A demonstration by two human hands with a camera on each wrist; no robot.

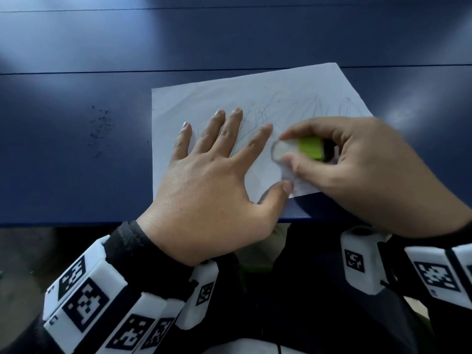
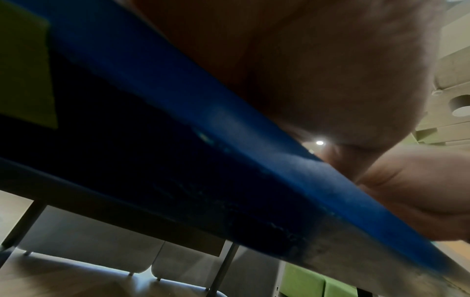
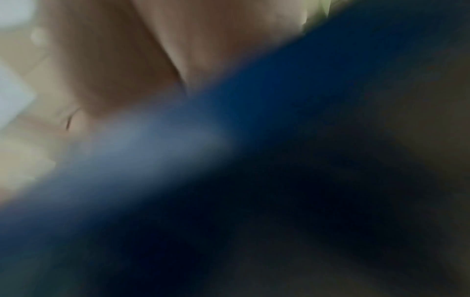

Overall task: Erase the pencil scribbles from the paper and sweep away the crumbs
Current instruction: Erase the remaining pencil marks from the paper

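Right wrist view is blurred. Right hand (image 1: 357,169) pinches the eraser (image 1: 306,149) on the paper (image 1: 229,98); left hand (image 1: 217,175) lies flat beside it, fingers spread.

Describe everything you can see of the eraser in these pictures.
The eraser is a small block with a whitish, rounded end and a green sleeve round its middle. The right hand pinches it between thumb and fingers, whitish end down on the paper, beside the left hand. It is blurred.

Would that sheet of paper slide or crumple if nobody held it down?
Probably it would slide: the paper looks thin on a smooth table. The left hand lies flat on it while the right hand rubs the eraser, so it likely buckles easily.
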